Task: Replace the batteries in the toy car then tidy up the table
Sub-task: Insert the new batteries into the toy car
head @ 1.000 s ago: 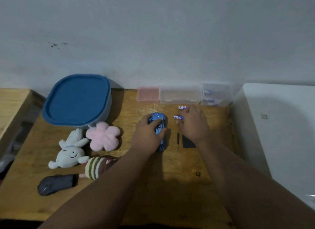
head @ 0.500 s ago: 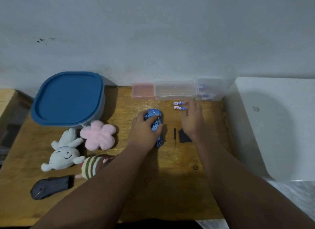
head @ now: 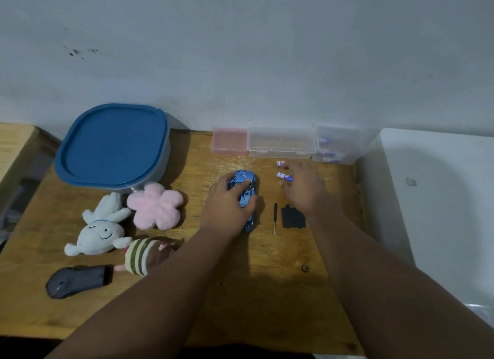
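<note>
Home desk by a bare wall [head: 267,51]: plush toys [head: 99,230], plastic boxes [head: 280,142]

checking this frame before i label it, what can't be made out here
All head view:
- Toy car: mostly covered by the left hand; battery bay unseen.
- Two batteries: partly under the right hand; labels too small, grip unclear.
- Right clear box: blue contents blurred.
- Striped plush: part hidden by the left forearm.
- Blue-lidded tub: contents hidden by the lid.

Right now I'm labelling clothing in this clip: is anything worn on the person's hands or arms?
Nothing is visible: the left hand and right hand are bare, with no gloves, and no rings or watch can be made out. Both forearms are uncovered up to the frame edge, with no sleeves in view.
</note>
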